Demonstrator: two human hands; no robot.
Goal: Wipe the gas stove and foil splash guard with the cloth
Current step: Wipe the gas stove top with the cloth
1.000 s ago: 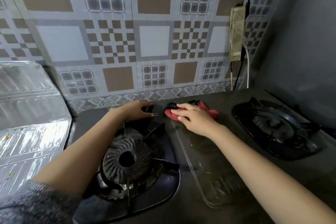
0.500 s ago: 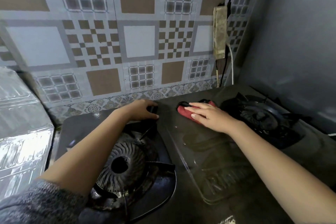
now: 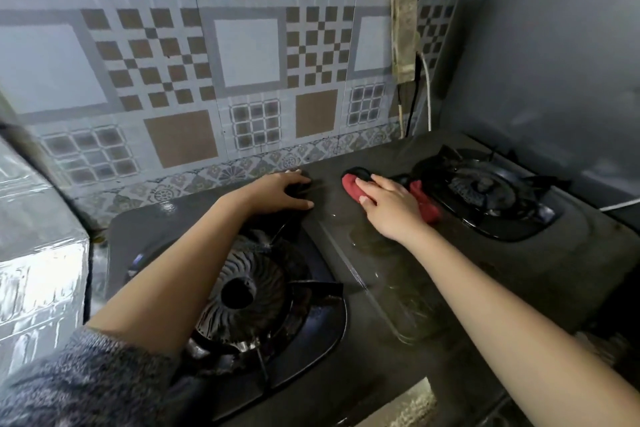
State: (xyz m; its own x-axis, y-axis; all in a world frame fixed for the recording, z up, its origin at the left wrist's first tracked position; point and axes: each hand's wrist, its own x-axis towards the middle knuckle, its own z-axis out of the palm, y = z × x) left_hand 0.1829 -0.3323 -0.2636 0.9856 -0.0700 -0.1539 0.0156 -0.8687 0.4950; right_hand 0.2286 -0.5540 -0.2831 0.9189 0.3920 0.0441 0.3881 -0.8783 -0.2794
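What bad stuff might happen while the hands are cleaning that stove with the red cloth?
1. The red cloth lies right against the right burner, so it might snag on the black pan support.
2. The stove top looks wet and shiny, so the right hand pressing the cloth may slip.
3. The left hand rests at the far edge of the left burner, where a grate prong might scratch it.

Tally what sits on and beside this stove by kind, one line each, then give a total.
Burners: 2, the left burner and the right burner
Cloths: 1, the red cloth under the right hand
Foil splash guards: 1, the foil splash guard at the left edge
Hands: 2, counting the left hand
Total: 6
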